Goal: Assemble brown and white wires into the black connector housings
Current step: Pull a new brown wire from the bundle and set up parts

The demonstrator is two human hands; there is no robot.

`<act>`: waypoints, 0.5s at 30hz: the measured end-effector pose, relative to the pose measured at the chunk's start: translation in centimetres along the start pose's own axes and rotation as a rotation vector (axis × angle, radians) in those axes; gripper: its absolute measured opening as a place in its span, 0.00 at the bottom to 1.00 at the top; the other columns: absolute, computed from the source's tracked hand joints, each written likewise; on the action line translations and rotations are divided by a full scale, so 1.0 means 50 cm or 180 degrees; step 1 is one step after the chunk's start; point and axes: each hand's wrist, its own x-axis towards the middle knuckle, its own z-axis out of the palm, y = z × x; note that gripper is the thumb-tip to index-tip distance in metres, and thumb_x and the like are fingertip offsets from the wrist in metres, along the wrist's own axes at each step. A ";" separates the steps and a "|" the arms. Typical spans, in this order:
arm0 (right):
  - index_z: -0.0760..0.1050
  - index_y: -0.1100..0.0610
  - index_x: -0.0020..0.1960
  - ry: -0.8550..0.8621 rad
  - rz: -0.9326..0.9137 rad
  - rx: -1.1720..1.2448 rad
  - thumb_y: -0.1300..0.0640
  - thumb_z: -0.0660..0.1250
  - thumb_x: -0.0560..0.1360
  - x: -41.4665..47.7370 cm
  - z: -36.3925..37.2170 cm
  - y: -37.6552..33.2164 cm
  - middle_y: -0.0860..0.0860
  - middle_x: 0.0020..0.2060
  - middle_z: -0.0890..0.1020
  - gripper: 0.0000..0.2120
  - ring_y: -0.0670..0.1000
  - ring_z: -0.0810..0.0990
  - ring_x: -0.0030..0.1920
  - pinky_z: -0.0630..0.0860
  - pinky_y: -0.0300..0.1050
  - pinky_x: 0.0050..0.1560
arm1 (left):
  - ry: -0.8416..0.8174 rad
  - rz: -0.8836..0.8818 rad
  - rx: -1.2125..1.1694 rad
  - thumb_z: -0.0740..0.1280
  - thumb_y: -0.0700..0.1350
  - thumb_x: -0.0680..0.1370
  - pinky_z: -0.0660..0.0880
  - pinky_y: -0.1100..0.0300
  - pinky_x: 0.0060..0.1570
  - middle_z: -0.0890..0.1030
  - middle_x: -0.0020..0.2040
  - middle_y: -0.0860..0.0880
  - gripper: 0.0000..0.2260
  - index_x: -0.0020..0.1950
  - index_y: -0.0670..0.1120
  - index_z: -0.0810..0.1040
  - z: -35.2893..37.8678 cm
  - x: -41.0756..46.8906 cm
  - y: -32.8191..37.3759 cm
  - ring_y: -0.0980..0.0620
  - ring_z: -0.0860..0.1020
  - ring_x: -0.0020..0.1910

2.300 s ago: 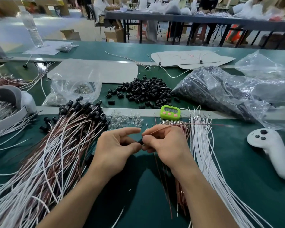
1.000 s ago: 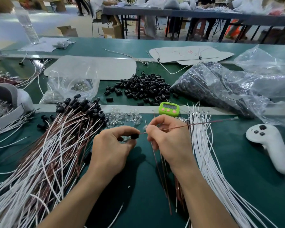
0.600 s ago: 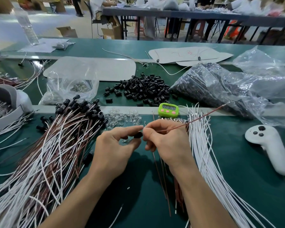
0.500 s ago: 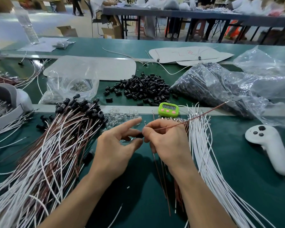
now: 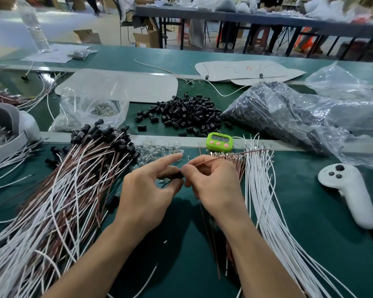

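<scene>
Currently both hands work low over the bench [image 5: 310, 222], near its front edge. The left hand [image 5: 146, 196] pinches a black connector housing [image 5: 178, 175] between thumb and a curled finger, with the forefinger held out straight. The right hand [image 5: 213, 186] pinches a brown wire [image 5: 224, 157] right at the housing's mouth. The wire's free length runs up and to the right. Whether the terminal has entered the cavity cannot be told, because the fingertips cover the joint.

Probable faults from this position:
- The long free length may snag on the loose stock below it and pull the terminal off line.
- A skewed entry may bend the terminal or leave it only partly seated.
- The small housing may slip from the pinch and drop among the wires.

Surroundings:
- A large clear bag of black parts [image 5: 278, 117] lies at the far right.
- The pile of finished brown and white leads [image 5: 63, 201] fills the left.
- Loose white wires [image 5: 267, 201] lie just beside the right forearm, the nearest obstruction.
- A heap of black housings [image 5: 187, 112] sits beyond the hands.
- A white controller [image 5: 349, 190] rests well apart at right.
- A green timer [image 5: 219, 142] stands behind the wire.
- Small clear parts [image 5: 159, 149] lie scattered near the left forefinger.
</scene>
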 end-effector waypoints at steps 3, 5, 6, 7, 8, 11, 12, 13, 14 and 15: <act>0.84 0.47 0.43 -0.0126 0.0066 0.0130 0.47 0.75 0.68 -0.001 -0.005 0.000 0.48 0.31 0.85 0.06 0.45 0.80 0.27 0.75 0.38 0.30 | -0.0015 -0.0072 -0.0070 0.79 0.38 0.70 0.72 0.78 0.51 0.85 0.44 0.68 0.29 0.64 0.64 0.80 -0.001 0.001 -0.003 0.67 0.82 0.47; 0.84 0.47 0.43 -0.0181 0.0057 0.0089 0.55 0.75 0.68 -0.001 -0.007 0.001 0.47 0.32 0.86 0.04 0.45 0.82 0.28 0.76 0.37 0.32 | -0.0006 -0.0140 -0.0155 0.80 0.38 0.69 0.74 0.76 0.50 0.85 0.44 0.67 0.30 0.64 0.65 0.80 -0.001 0.002 -0.005 0.66 0.83 0.45; 0.84 0.47 0.42 -0.0164 0.0044 0.0042 0.57 0.74 0.69 0.000 -0.007 0.001 0.47 0.32 0.86 0.06 0.45 0.82 0.28 0.76 0.37 0.31 | -0.0030 -0.0176 -0.0204 0.80 0.37 0.68 0.76 0.74 0.50 0.85 0.45 0.67 0.31 0.64 0.64 0.80 -0.001 0.003 -0.006 0.66 0.83 0.45; 0.85 0.47 0.41 -0.0122 0.0050 0.0020 0.58 0.74 0.69 0.000 -0.006 0.002 0.47 0.31 0.86 0.06 0.45 0.81 0.27 0.76 0.37 0.31 | -0.0059 -0.0205 -0.0240 0.80 0.36 0.68 0.77 0.73 0.51 0.85 0.46 0.66 0.31 0.63 0.64 0.81 0.000 0.004 -0.007 0.66 0.84 0.45; 0.85 0.47 0.40 -0.0067 0.0077 0.0036 0.59 0.73 0.69 0.001 -0.006 0.002 0.47 0.30 0.85 0.06 0.46 0.81 0.26 0.75 0.37 0.30 | -0.0072 -0.0230 -0.0271 0.80 0.34 0.68 0.77 0.71 0.51 0.86 0.45 0.66 0.30 0.61 0.63 0.82 0.002 0.004 -0.008 0.66 0.84 0.46; 0.85 0.48 0.39 0.0040 0.0139 0.0156 0.56 0.72 0.69 0.003 -0.004 0.002 0.49 0.30 0.84 0.04 0.48 0.79 0.25 0.75 0.41 0.30 | -0.0039 -0.0385 -0.0516 0.77 0.31 0.69 0.81 0.65 0.51 0.87 0.42 0.61 0.25 0.53 0.61 0.85 0.004 0.008 -0.014 0.62 0.85 0.44; 0.84 0.49 0.39 0.0058 0.0128 0.0183 0.55 0.71 0.70 0.002 -0.004 0.001 0.50 0.30 0.84 0.03 0.48 0.79 0.25 0.75 0.43 0.30 | -0.0036 -0.0441 -0.0590 0.77 0.30 0.69 0.82 0.63 0.50 0.87 0.42 0.60 0.24 0.51 0.60 0.86 0.004 0.008 -0.017 0.61 0.86 0.44; 0.84 0.49 0.40 0.0085 0.0111 0.0193 0.55 0.71 0.70 0.001 -0.004 0.000 0.50 0.30 0.84 0.03 0.48 0.79 0.25 0.75 0.44 0.30 | -0.0038 -0.0475 -0.0630 0.76 0.29 0.70 0.82 0.62 0.50 0.87 0.42 0.60 0.24 0.49 0.60 0.86 0.004 0.009 -0.019 0.61 0.86 0.44; 0.84 0.49 0.40 0.0118 0.0101 0.0180 0.55 0.72 0.72 0.001 -0.005 -0.001 0.50 0.30 0.84 0.03 0.48 0.78 0.24 0.75 0.43 0.30 | -0.0053 -0.0497 -0.0644 0.76 0.29 0.70 0.83 0.61 0.50 0.87 0.42 0.60 0.24 0.49 0.60 0.86 0.005 0.010 -0.020 0.60 0.86 0.45; 0.84 0.49 0.39 0.0148 0.0094 0.0153 0.55 0.72 0.73 0.000 -0.005 -0.002 0.49 0.29 0.84 0.04 0.47 0.78 0.24 0.75 0.42 0.30 | -0.0086 -0.0510 -0.0650 0.76 0.29 0.70 0.83 0.59 0.52 0.87 0.43 0.60 0.24 0.50 0.60 0.86 0.006 0.010 -0.022 0.60 0.86 0.46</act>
